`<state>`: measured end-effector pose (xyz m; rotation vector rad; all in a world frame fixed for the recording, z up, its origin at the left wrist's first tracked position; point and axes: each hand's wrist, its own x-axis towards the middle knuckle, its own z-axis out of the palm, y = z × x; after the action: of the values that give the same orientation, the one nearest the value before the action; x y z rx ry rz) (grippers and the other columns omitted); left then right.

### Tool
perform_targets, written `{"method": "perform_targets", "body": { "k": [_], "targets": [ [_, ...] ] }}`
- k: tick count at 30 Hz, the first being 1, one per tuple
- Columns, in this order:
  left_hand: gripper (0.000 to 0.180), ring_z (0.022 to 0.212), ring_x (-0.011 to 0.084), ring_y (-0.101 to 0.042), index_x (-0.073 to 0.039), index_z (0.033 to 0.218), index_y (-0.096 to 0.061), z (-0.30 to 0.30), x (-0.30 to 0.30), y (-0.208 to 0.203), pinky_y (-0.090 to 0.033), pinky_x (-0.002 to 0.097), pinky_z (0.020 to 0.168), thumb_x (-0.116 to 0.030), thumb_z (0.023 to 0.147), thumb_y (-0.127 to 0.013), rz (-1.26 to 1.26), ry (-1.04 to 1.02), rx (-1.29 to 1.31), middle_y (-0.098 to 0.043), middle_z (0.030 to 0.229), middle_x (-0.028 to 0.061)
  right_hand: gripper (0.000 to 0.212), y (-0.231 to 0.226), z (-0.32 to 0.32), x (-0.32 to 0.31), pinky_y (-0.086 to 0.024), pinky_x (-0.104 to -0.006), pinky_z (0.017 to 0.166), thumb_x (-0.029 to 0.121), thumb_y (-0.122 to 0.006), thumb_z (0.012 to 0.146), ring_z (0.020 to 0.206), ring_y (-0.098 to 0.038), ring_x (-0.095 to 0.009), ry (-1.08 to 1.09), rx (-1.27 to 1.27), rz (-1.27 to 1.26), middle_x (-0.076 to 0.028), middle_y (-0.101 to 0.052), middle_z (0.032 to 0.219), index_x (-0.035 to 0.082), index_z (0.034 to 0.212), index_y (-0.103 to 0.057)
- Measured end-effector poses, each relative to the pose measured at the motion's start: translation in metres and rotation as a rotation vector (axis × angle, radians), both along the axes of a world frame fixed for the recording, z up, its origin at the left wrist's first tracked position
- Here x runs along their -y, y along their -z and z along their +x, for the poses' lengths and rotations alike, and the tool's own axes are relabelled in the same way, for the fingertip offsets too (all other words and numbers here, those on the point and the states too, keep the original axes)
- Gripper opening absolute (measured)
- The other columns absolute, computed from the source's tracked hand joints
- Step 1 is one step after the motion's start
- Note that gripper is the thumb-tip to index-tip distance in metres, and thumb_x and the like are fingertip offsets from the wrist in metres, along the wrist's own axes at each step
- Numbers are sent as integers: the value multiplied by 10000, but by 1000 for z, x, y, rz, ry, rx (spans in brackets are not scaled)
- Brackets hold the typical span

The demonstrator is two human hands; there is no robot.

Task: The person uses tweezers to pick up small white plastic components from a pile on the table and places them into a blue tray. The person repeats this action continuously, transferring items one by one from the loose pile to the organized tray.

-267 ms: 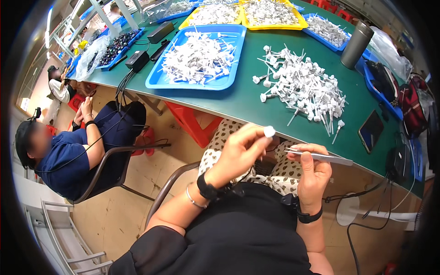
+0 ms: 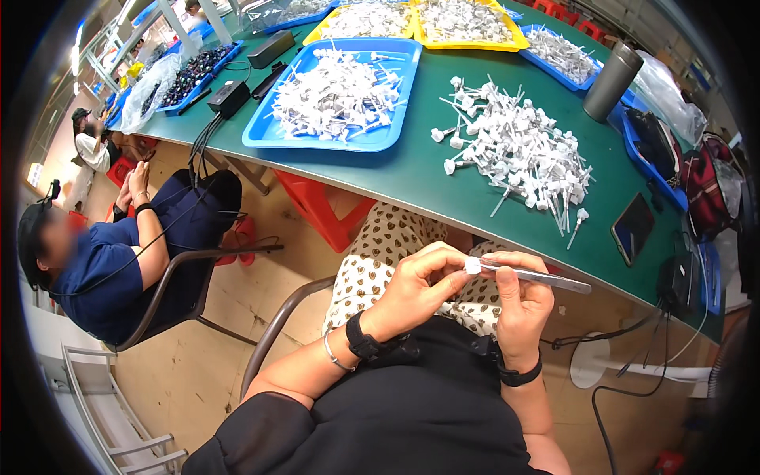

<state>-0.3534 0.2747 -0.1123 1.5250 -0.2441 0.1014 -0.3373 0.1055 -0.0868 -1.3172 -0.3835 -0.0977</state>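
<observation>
Over my lap, just off the table's front edge, my left hand (image 2: 427, 285) pinches a small white plastic part (image 2: 473, 265) between thumb and fingertips. My right hand (image 2: 522, 297) grips a pair of metal tweezers (image 2: 546, 278), its tips pointing left and meeting the white part. Whether the tips hold the part or only touch it, I cannot tell. On the green table in front of me lies a loose pile of white stemmed parts (image 2: 526, 150). To its left, a blue tray (image 2: 257, 136) is heaped with similar pieces.
Yellow trays (image 2: 443, 44) and another blue tray (image 2: 582, 80) of white parts stand farther back. A grey metal flask (image 2: 613, 81) and a phone (image 2: 633, 229) are on the right. A seated person (image 2: 119, 253) is at left. Cables (image 2: 653, 340) hang at the right.
My hands have come together: the white part in my left hand has moved down and slightly right to the tweezer tips, and the tweezers have shifted left. The whole view has shifted slightly.
</observation>
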Motion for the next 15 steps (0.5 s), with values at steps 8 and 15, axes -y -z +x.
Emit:
{"method": "perform_targets", "body": {
  "k": [8,15],
  "targets": [
    [105,761,97,-654,13,1059,-676,-2,3,8,-544,230,652,-39,968,-666,-35,-75,44,-637,1022,68,147,0,-1,-1,-574,-284,831,47,-626,999,916,-690,-169,60,18,-43,-134,-691,1058,-50,1109,-614],
    [93,716,96,-644,-5,1026,-687,-2,4,11,-507,225,608,-68,957,-692,83,-165,89,-656,925,54,110,3,-3,-5,-565,-276,811,11,-636,981,901,-689,-162,82,74,-119,-126,-702,1038,-46,1075,-630]
  ]
}}
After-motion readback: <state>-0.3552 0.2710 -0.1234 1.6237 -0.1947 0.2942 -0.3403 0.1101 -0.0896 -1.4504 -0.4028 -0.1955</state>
